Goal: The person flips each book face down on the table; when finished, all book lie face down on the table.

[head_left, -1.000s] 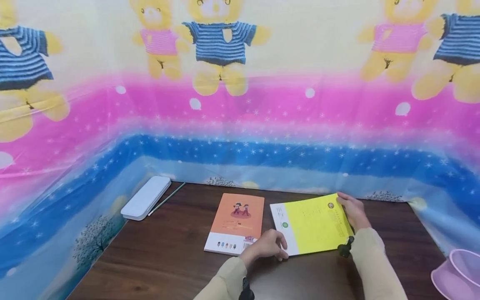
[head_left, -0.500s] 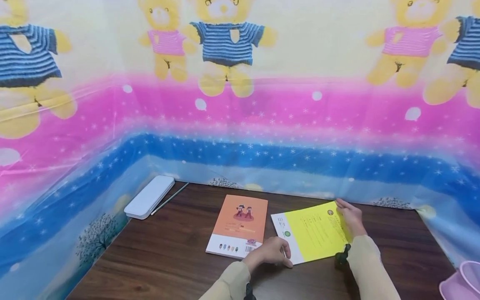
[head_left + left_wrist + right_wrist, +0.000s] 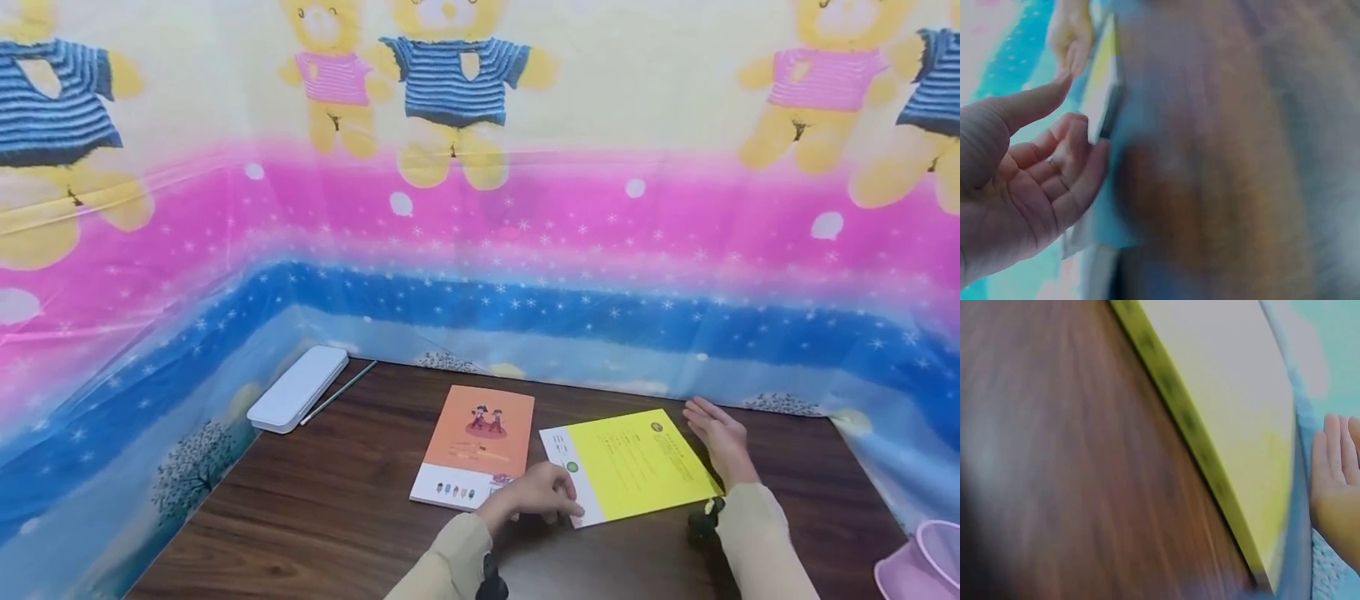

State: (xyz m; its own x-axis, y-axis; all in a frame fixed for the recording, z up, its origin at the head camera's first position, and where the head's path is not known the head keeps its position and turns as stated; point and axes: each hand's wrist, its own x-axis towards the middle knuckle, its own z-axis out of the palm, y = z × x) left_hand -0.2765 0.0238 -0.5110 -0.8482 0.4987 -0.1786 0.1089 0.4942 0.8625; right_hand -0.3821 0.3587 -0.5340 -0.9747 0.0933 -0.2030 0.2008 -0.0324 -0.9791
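Observation:
A yellow workbook with a white strip along its left side lies on the dark wooden table, slightly turned. At its near left corner is my left hand; in the left wrist view, that hand's loosely bent fingers meet the book's corner while the thumb stands apart. My right hand stays just off the book's right edge, fingers straight and together. The right wrist view shows that open palm beyond the yellow cover. Left of the yellow book lies an orange booklet, its lower right corner hidden behind my left hand.
A white pencil case sits at the table's back left corner, with a thin green pencil alongside. Pink cup-like containers show at the right edge. A bear-printed cloth surrounds the table's back and sides.
My right hand has let go of the yellow workbook's far right corner and moved a little right, fingers straightening. The workbook, tilted up before, now lies flatter. My left hand stays at its near left corner.

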